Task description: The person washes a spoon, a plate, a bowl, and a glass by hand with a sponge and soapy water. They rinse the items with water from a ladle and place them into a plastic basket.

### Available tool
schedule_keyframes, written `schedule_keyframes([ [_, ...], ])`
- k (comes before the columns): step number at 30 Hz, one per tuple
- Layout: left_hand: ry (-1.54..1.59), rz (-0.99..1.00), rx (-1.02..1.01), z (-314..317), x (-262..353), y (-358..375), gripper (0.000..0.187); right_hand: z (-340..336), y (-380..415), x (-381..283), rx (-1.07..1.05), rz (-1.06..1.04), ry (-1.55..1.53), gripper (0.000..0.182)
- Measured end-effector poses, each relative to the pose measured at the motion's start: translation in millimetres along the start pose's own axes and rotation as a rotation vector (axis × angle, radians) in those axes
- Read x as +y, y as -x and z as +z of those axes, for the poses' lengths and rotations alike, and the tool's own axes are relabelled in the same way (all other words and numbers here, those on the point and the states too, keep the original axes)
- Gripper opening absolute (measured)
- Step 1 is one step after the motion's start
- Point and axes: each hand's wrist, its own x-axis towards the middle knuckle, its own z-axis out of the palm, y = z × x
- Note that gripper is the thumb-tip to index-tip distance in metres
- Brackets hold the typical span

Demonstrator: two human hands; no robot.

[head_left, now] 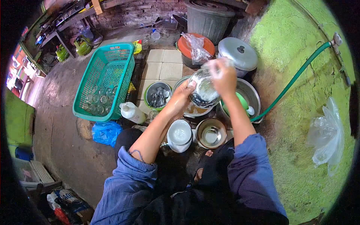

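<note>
A round dish with suds on it [204, 89] is tilted above a wide basin [195, 111]. My left hand [180, 98] grips its left edge, fingers wrapped round the rim. My right hand [224, 77], blurred by motion, is closed over the dish's upper right; what it holds is whitish and too smeared to make out. Below stand white bowls [180, 133] and a brown-rimmed bowl [211, 133]. Left of my left hand are a bowl of cutlery [158, 95] and a white pump bottle [132, 113]. A metal pot with a green item [245, 92] stands at the right.
A green basket [129, 75] holds several glasses. Blue plastic [106, 133] lies near it. Behind my hands stand a red-lidded bucket [183, 44], a lidded pot [238, 54] and a grey bin [208, 22]. A green hose [290, 88] runs along the right wall.
</note>
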Motion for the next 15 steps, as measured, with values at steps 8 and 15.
schedule_keyframes([
  [8, 0.262, 0.104, 0.124, -0.8, 0.7, -5.5, 0.035, -9.7, 1.2, -10.9, -0.377, 1.093, -1.429, 0.030],
  [15, 0.339, 0.140, 0.447, -7.4, -38.1, -28.0, 0.043, 3.2, 18.9, -66.5, -0.299, 0.393, -0.516, 0.029],
])
